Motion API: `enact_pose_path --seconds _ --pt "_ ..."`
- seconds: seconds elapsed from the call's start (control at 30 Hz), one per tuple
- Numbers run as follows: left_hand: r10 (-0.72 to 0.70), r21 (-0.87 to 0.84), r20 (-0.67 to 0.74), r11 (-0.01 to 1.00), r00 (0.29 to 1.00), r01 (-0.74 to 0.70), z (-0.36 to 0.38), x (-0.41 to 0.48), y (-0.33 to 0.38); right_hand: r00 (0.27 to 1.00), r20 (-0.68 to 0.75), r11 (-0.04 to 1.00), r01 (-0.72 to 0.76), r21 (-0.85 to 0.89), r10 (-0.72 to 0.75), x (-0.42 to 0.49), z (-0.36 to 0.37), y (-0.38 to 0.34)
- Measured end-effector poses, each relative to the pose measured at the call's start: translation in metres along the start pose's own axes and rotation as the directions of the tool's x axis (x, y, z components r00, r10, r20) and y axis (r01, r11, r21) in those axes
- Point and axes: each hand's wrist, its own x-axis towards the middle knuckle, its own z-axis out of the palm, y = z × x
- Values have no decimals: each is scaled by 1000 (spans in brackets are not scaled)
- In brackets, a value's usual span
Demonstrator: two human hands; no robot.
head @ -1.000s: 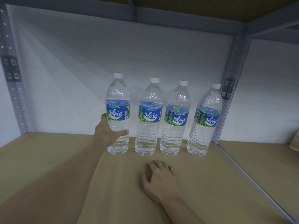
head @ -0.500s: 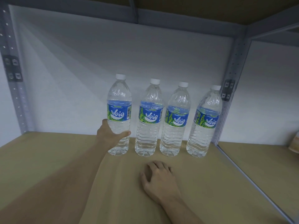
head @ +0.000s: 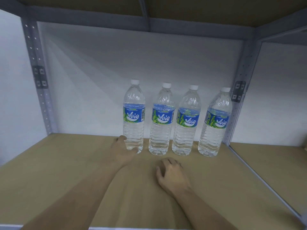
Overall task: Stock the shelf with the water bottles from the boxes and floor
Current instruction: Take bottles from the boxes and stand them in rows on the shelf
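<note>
Left hand [head: 123,151] lower on bottle [head: 133,120]

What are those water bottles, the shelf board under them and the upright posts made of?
Bottles: clear, glossy thin plastic, ribbed walls showing the water; white caps look plastic too. Shelf board: matte tan, grainless, probably fibreboard or laminate. Posts: grey with punched holes, likely painted metal.

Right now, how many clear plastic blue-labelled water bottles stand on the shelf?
4, in one row: leftmost bottle, held by the left hand; second bottle; third bottle; rightmost bottle. None seems hidden.
</note>
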Motion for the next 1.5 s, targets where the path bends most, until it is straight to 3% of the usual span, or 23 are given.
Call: enact_pose_path --seconds 0.13,0.5,0.7,0.87,1.07,1.17,1.27,1.4,1.5 --pt "89 -45 37 995 995 -87 -13 -43 3 996 -77 998 32 -48 -36 -15 -17 -13" --pt "223 -51 224 975 949 -217 -47 -190 9 999 31 997 9 75 -12 -130 -72 -38" --pt "131 -93 320 990 938 -106 -33 -287 -35 968 232 982 -128 139 93 -237 -48 -29" --pt "-81 127 475 992 876 22 10 -357 -103 829 518 955 -287 75 208 -317 15 -4" --pt "-189 357 608 933 771 -52 53 -396 -156 610 724 815 -568 115 323 -392 93 23" --pt "-185 374 628 923 756 -85 79 -393 -172 527 763 742 -663 94 375 -415 130 29" --pt "-86 313 664 934 743 -172 109 -383 -191 453 793 641 -761 106 407 -429 166 31" --pt "-38 317 751 897 660 -309 151 -370 -217 372 808 524 -847 93 457 -440 206 26" --pt "-20 311 799 869 601 -384 179 -364 -228 356 760 465 -881 81 544 -449 230 17"
